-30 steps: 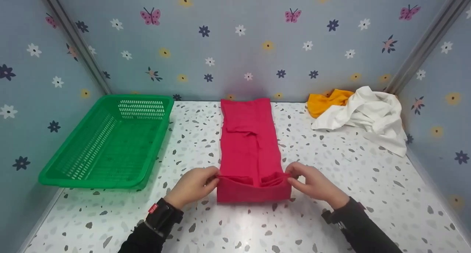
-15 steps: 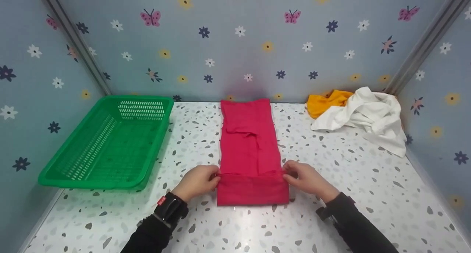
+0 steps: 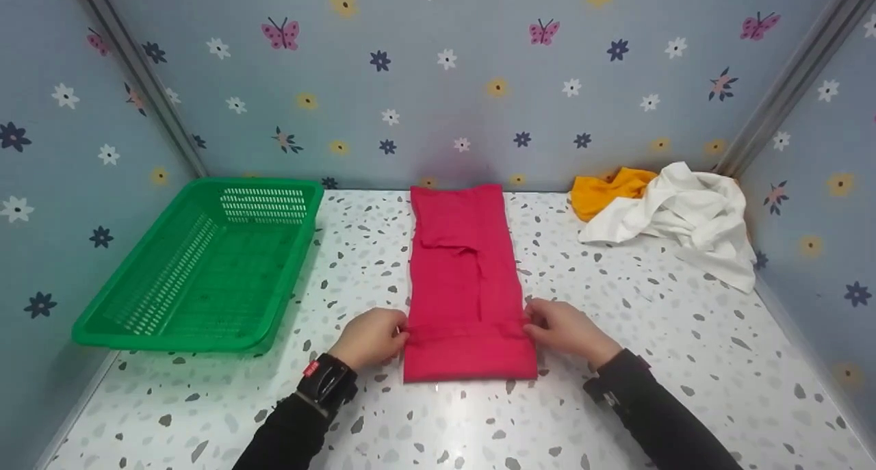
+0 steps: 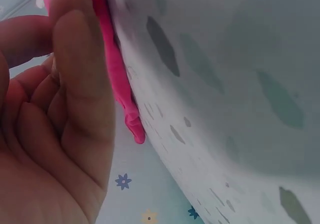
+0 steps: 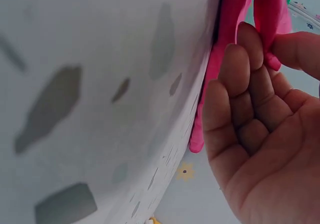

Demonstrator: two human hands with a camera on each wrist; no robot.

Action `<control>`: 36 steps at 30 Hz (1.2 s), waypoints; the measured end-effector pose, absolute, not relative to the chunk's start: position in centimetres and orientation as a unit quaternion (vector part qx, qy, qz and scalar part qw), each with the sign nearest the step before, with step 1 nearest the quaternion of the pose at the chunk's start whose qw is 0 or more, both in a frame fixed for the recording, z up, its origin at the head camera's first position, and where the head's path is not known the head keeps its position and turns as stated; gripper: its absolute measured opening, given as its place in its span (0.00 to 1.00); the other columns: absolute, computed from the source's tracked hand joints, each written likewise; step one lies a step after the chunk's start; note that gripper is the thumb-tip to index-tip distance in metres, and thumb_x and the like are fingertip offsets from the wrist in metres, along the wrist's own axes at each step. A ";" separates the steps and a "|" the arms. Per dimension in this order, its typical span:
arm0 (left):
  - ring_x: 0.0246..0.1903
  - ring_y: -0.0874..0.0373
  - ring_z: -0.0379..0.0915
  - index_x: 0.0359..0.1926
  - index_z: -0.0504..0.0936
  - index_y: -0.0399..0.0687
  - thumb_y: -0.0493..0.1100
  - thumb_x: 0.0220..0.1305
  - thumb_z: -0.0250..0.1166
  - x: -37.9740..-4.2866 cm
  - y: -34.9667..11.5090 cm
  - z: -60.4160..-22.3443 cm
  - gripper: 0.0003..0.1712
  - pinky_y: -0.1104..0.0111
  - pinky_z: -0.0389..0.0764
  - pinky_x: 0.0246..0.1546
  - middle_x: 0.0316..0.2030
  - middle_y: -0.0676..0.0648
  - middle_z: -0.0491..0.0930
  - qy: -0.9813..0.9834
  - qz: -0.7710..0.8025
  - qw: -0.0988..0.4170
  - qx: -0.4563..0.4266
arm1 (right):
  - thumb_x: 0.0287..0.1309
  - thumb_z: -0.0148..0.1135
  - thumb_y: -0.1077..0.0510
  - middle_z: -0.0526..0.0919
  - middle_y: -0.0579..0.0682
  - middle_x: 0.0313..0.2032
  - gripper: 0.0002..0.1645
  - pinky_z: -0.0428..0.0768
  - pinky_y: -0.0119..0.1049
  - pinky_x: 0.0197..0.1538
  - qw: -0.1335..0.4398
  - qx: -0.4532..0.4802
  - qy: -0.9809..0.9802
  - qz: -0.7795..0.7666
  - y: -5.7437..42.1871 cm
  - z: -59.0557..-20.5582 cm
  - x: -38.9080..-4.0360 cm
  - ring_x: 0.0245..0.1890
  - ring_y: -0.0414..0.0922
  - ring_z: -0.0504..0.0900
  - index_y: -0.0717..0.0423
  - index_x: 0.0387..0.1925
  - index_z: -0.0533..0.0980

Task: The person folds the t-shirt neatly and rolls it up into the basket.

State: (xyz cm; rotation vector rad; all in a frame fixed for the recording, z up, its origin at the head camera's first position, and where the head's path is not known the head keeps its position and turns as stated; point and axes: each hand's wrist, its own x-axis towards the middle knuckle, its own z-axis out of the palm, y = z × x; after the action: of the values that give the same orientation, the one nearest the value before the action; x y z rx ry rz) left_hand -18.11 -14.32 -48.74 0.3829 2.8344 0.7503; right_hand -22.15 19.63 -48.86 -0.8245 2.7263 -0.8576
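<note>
A red garment (image 3: 448, 278), folded into a long strip, lies lengthwise on the speckled table. Its near end is turned up into a flat band (image 3: 471, 357) across the front. At the left end of the band's upper edge, my left hand (image 3: 371, 336) pinches the fabric. My right hand (image 3: 569, 330) pinches the opposite end of that edge. In the right wrist view, a small corner of garment (image 5: 269, 24) is caught between thumb and fingertips. The left wrist view shows the garment's side (image 4: 117, 74) running behind the fingers, which partly hide it.
To the left stands a green plastic basket (image 3: 274, 319) with slotted sides. Crumpled white cloth (image 3: 698, 210) and an orange cloth (image 3: 609, 193) lie at the back right. A patterned wall (image 3: 445, 107) borders the table (image 3: 616, 422) behind.
The turned-up front edge, raised and gaping a second ago, has come down flat onto the strip. Both hands moved slightly with it, the right one a little to the left.
</note>
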 end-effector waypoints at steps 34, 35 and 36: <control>0.28 0.56 0.73 0.34 0.79 0.44 0.39 0.51 0.65 -14.5 -12.1 -47.4 0.08 0.64 0.74 0.29 0.26 0.51 0.75 0.957 0.196 -0.125 0.172 | 0.50 0.64 0.57 0.74 0.36 0.25 0.07 0.75 0.31 0.34 -0.020 -0.323 0.925 -0.201 17.9 -46.5 -18.6 0.28 0.34 0.73 0.49 0.33 0.75; 0.29 0.57 0.72 0.35 0.79 0.44 0.39 0.51 0.65 -14.3 -11.8 -47.5 0.08 0.65 0.74 0.31 0.27 0.51 0.75 0.954 0.201 -0.127 0.180 | 0.50 0.64 0.57 0.74 0.36 0.26 0.07 0.75 0.31 0.34 -0.024 -0.336 0.921 -0.198 17.6 -46.5 -18.3 0.28 0.35 0.73 0.49 0.33 0.75; 0.30 0.57 0.72 0.34 0.79 0.44 0.38 0.50 0.65 -14.0 -11.5 -47.5 0.08 0.65 0.74 0.31 0.27 0.51 0.74 0.952 0.202 -0.128 0.192 | 0.50 0.64 0.57 0.74 0.37 0.27 0.08 0.75 0.31 0.35 -0.032 -0.348 0.917 -0.193 17.3 -46.6 -18.1 0.29 0.35 0.73 0.49 0.34 0.75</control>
State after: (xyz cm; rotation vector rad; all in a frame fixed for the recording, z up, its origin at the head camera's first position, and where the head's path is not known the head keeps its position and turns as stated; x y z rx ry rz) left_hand -14.03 -11.47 -47.53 0.6571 3.2617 0.6934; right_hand -18.10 17.35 -46.58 -1.1164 2.9406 -0.6199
